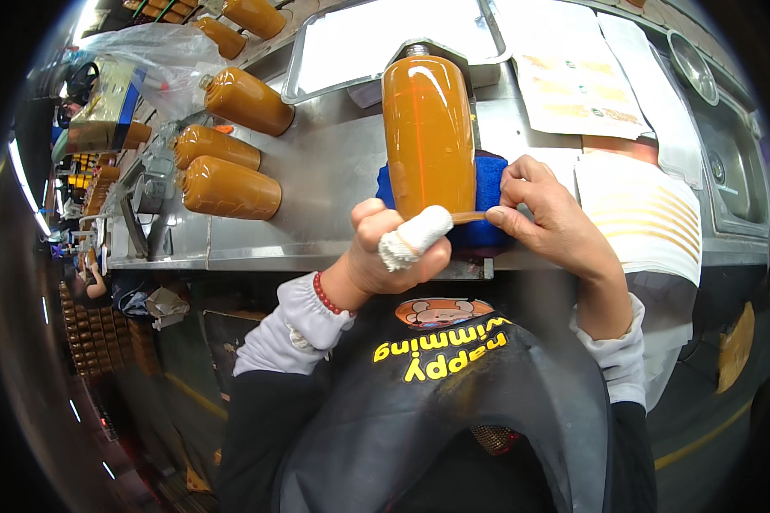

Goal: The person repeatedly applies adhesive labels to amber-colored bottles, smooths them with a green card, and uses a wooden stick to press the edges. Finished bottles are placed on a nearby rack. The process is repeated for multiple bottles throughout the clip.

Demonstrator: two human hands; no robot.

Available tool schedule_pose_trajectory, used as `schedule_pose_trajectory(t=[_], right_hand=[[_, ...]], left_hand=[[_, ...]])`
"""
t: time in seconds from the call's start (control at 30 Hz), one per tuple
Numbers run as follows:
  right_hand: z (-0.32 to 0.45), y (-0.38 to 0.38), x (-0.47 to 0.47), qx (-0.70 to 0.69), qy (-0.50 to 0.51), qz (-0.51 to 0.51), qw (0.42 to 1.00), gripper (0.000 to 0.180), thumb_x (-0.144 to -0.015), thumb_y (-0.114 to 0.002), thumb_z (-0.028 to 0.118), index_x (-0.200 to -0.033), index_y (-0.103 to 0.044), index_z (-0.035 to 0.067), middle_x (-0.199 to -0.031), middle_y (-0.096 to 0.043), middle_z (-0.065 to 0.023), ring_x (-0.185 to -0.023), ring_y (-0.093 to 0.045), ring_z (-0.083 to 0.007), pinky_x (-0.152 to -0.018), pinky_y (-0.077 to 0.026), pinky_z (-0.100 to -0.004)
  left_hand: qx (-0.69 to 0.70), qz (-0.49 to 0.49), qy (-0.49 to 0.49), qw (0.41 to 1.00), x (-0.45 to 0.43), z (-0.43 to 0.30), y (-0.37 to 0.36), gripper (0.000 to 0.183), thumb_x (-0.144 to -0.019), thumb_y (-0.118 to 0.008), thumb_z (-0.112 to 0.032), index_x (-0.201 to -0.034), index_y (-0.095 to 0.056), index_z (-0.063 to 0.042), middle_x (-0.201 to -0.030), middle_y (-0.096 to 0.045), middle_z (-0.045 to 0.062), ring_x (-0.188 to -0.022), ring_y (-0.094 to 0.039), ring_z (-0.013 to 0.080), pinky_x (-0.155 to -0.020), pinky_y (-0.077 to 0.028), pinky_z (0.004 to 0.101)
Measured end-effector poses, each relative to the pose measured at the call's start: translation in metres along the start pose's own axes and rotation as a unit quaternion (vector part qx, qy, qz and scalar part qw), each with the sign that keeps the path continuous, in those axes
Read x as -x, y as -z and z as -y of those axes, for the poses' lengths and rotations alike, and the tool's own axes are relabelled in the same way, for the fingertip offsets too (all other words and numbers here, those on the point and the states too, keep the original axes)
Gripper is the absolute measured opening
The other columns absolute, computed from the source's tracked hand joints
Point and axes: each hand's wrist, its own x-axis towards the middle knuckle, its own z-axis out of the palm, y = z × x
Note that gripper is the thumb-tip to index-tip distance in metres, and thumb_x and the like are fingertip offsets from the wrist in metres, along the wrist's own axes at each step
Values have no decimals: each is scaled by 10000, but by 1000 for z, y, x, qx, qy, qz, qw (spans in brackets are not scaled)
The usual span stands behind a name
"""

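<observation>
An amber-brown glazed bottle lies on its side in front of me, its threaded neck pointing away, partly over a blue cloth. Near the bottle's base, my left hand is closed, with a white fabric cover on one finger. A narrow brownish strip runs from that covered finger to my right hand, whose thumb and forefinger pinch its other end. Whether the strip touches the bottle cannot be told.
Several similar bottles lie at the left of the steel worktop. Behind is a clear tray with white sheets. Printed sheets and a stack of gold-striped sheets lie right, beside a sink and a metal bowl.
</observation>
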Motion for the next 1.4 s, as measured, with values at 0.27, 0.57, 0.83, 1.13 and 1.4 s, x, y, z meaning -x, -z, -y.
schedule_pose_trajectory(t=[0.27,0.57,0.83,1.13,1.4], right_hand=[[-4,-4,0,1,-25,-15,1000,242,-892,-706,146,-807,-535,-3,-955,-480,-142,-943,-507,-311,-867,-438,-393],[-1,-4,0,8,-13,-18,1000,249,-885,-717,154,-815,-536,-1,-975,-487,-150,-968,-514,-330,-877,-442,-406],[-4,-4,1,6,-29,-16,999,200,-880,-700,125,-837,-548,2,-986,-500,-146,-990,-514,-326,-900,-436,-399],[12,-11,4,27,59,-97,993,171,-798,-748,43,-879,-598,23,-1012,-538,-143,-1016,-523,-337,-896,-442,-409],[11,-32,5,26,81,-128,988,219,-752,-765,-14,-872,-586,25,-1062,-536,-119,-1088,-525,-311,-950,-438,-398]], left_hand=[[51,45,3,998,-3,-1,-6,312,-574,-734,-150,-854,-678,-278,-1166,-621,-88,-1008,-406,202,-804,-357,363],[28,37,7,999,-8,1,6,164,-571,-692,-190,-704,-622,-256,-1123,-643,-46,-926,-415,232,-746,-370,376],[-17,66,-35,997,-26,-4,4,167,-672,-687,-215,-820,-674,-292,-1157,-639,-78,-1052,-462,184,-944,-348,413],[138,-17,199,970,-1,-8,0,494,-922,-712,-277,-1349,-497,-156,-1297,-631,146,-1233,-569,323,-1205,-186,521],[305,-52,378,873,-11,-18,-5,491,-969,-626,-239,-1375,-448,-27,-1387,-500,180,-1346,-425,348,-1219,-80,530]])
